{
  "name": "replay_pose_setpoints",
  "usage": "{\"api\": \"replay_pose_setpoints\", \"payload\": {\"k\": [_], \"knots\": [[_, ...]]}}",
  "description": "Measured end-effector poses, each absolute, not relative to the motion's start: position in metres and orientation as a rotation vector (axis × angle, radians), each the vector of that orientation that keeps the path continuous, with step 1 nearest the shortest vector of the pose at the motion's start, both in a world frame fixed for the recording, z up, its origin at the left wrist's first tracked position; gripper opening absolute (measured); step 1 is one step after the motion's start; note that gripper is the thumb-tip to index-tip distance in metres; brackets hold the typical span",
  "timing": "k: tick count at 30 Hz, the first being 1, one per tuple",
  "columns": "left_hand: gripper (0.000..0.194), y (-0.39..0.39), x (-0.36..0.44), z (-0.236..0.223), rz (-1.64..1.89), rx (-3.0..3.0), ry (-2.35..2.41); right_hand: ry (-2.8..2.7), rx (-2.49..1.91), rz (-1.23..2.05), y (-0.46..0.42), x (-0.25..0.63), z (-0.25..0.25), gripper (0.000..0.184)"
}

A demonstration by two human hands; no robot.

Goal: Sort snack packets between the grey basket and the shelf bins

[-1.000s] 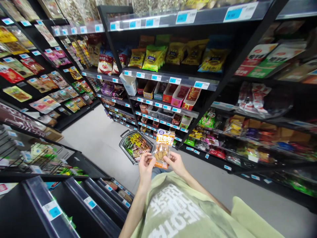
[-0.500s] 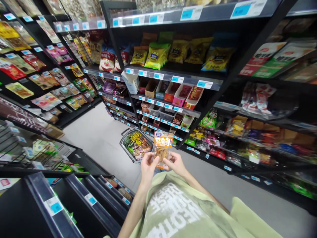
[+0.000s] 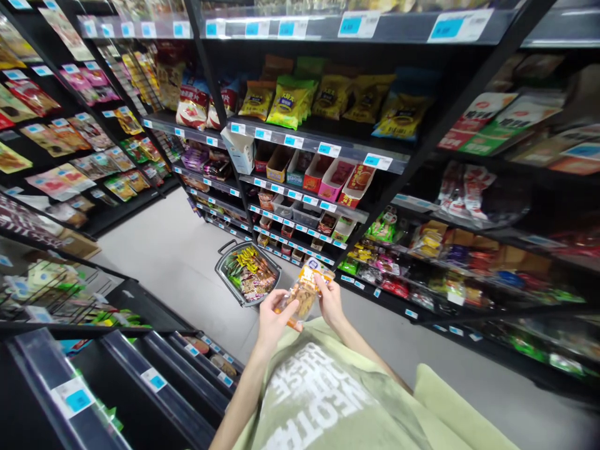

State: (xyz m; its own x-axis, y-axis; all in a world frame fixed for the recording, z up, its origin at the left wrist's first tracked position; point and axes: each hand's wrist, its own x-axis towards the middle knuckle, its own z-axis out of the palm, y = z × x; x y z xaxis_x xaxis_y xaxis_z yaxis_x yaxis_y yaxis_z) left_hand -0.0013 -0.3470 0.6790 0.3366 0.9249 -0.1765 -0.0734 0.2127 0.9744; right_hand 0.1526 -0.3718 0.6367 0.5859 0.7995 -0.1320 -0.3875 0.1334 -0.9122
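Note:
A snack packet (image 3: 305,296), orange and white with a clear window showing brown pieces, is held up in front of my body, tilted with its top to the right. My left hand (image 3: 275,315) pinches its lower left end, thumb on the front. On the upper right edge, my right hand (image 3: 330,301) grips it with the thumb on the face. Beyond my left hand, a dark basket (image 3: 228,294) stands on the floor, filled with yellow, green and brown packaged snacks (image 3: 250,272).
Ahead rises a black shelf unit (image 3: 323,142) with yellow chip bags (image 3: 288,103) and small open boxes (image 3: 334,179). More shelves (image 3: 469,234) run along the right. At the lower left are a near rack (image 3: 140,365) and the grey floor (image 3: 154,244).
The packet has turned from upright to tilted right. My right hand has moved up along its edge, while my left stays at the lower end. The view has shifted slightly right.

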Motion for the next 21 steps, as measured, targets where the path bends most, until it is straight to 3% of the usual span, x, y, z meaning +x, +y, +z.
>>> {"api": "replay_pose_setpoints", "payload": {"k": [5, 21], "knots": [[0.039, -0.352, 0.003, 0.676, 0.855, 0.914, 0.971, -0.406, -1.140, 0.885, -0.373, 0.155, 0.640, 0.024], [0.041, -0.348, 0.002, 0.666, 0.840, 0.859, 0.957, -0.338, -1.057, 0.951, -0.371, 0.153, 0.648, 0.024]]}}
